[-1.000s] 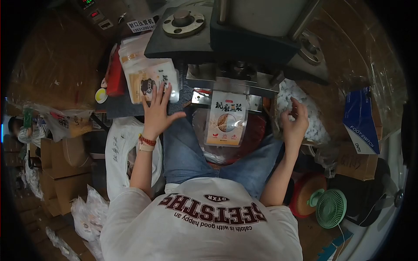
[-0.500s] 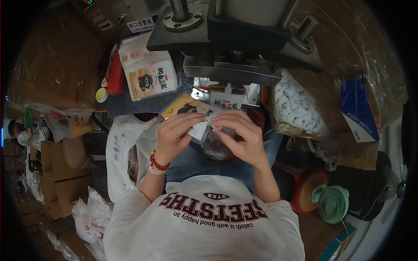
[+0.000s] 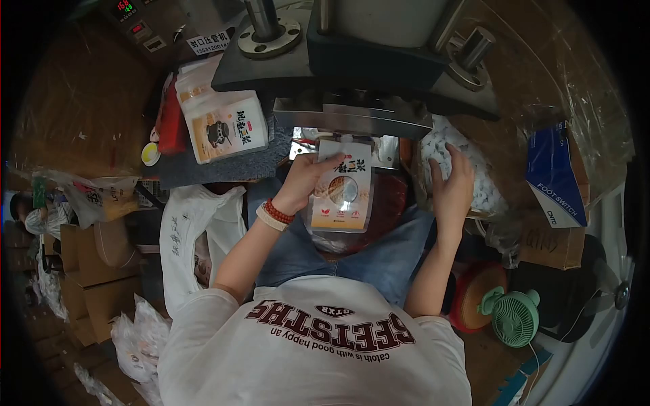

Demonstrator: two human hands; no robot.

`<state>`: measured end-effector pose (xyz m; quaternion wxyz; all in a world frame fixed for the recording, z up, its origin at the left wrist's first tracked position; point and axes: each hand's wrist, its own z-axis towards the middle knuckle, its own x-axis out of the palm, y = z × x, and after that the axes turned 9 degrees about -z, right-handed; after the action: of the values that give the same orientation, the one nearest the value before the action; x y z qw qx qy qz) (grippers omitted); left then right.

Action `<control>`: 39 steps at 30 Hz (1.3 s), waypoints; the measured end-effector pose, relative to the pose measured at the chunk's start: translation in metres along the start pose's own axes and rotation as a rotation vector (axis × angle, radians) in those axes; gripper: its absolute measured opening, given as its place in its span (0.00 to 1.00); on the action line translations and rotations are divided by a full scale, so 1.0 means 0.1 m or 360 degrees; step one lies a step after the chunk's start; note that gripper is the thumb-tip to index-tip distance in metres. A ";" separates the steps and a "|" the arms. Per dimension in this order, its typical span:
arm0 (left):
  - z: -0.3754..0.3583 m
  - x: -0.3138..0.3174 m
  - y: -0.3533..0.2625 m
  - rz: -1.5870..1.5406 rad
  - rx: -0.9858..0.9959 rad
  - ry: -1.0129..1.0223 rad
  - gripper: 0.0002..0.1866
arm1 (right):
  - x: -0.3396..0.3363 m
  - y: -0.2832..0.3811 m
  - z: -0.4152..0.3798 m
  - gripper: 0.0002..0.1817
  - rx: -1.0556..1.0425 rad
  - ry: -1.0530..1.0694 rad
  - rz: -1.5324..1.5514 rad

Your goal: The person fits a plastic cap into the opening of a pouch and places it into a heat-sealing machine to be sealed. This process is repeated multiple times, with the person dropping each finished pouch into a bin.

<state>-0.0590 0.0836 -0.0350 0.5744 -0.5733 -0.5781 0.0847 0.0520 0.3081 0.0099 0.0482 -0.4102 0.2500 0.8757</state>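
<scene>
Pouch (image 3: pixel 340 199) before press (image 3: pixel 365 74): left grip (image 3: pixel 302 181) is pinching, seemingly aligning; right grip (image 3: pixel 453 188) part-open, no hold visible, probably needing white pieces (image 3: pixel 485 186).

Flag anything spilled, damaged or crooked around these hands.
Nothing looks spilled or damaged. The one untidy spot is the stack of printed pouches to the left of the left hand: it lies slanted, its pouches fanned rather than squared. The white pieces by the right hand sit heaped together.
</scene>
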 end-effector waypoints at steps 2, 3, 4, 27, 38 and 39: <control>0.05 -0.03 0.01 -0.0065 -0.0075 -0.0007 0.15 | 0.32 -0.31 -0.08 0.14 -0.0068 0.0229 -0.0496; 0.07 -0.01 0.00 -0.0063 -0.0067 -0.0010 0.15 | 0.32 -0.28 -0.06 0.14 -0.0073 0.0225 -0.0490; 0.06 0.00 -0.01 -0.0043 -0.0061 -0.0039 0.14 | 0.29 -0.25 -0.04 0.14 -0.0027 0.0299 -0.0424; -0.94 -0.24 -0.32 0.2345 0.1683 -0.0116 0.23 | -0.04 1.02 -0.41 0.16 -0.1029 0.0453 0.0633; -0.34 -0.13 0.23 0.0697 0.0222 0.0178 0.15 | -0.18 0.57 -0.19 0.20 -0.0223 0.0218 0.0745; -0.29 -0.07 0.19 0.0693 0.0223 0.0177 0.15 | -0.20 0.45 -0.16 0.19 -0.0129 0.0135 0.0686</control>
<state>-0.0282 0.0681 -0.0443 0.6120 -0.6471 -0.4009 0.2147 0.0636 0.2641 0.0344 -0.1673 -0.3853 0.2984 0.8570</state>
